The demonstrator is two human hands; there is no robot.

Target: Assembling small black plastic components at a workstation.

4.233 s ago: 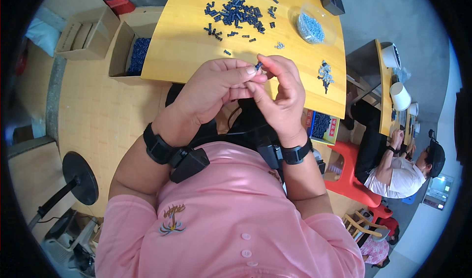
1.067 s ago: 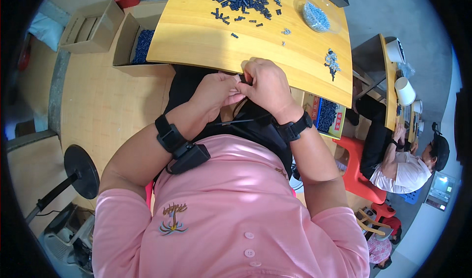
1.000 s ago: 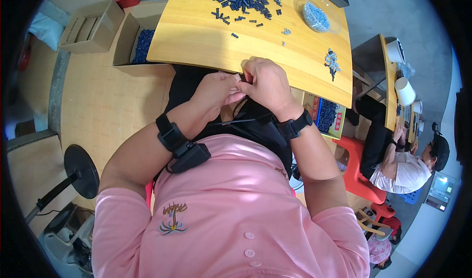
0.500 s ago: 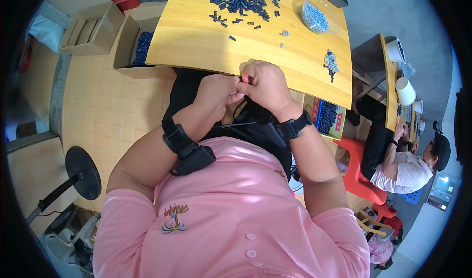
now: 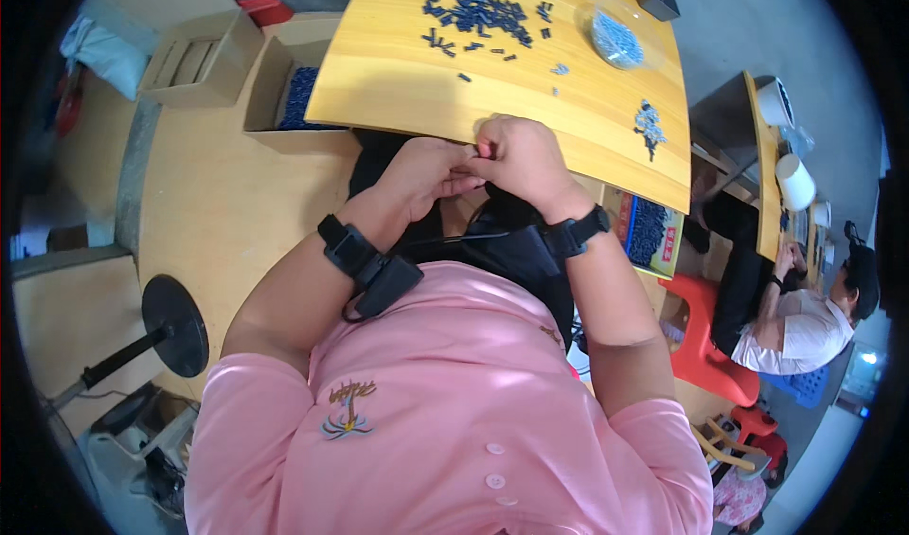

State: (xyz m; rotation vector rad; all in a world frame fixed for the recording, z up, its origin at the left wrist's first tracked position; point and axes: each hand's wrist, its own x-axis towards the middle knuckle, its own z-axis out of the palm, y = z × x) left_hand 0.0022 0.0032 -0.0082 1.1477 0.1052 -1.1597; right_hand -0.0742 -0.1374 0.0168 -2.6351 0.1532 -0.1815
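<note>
My left hand (image 5: pixel 428 173) and my right hand (image 5: pixel 526 161) meet at the near edge of the wooden table (image 5: pixel 398 85), above my lap. Fingertips of both are pinched closely together. Whatever lies between them is too small and too covered to name. Beyond the hands, a loose pile of small black cylindrical parts (image 5: pixel 488 14) spreads over the tabletop, with a few strays toward me. To its right, a clear round tub (image 5: pixel 617 41) holds many small bluish-silver pieces. A little heap of silver and black pieces (image 5: pixel 649 126) lies near the table's right side.
Left of the table, a cardboard box (image 5: pixel 275 137) contains dark parts; another carton (image 5: pixel 201 62) stands behind it. Under the table's right edge sits a colourful box (image 5: pixel 670 241) of black parts. A red stool (image 5: pixel 705 346) and a seated person (image 5: pixel 805 331) are at the right.
The whole view has shifted, so the table and boxes appear farther right. My hands stay together; a dark bit seen between the fingers before is now covered.
</note>
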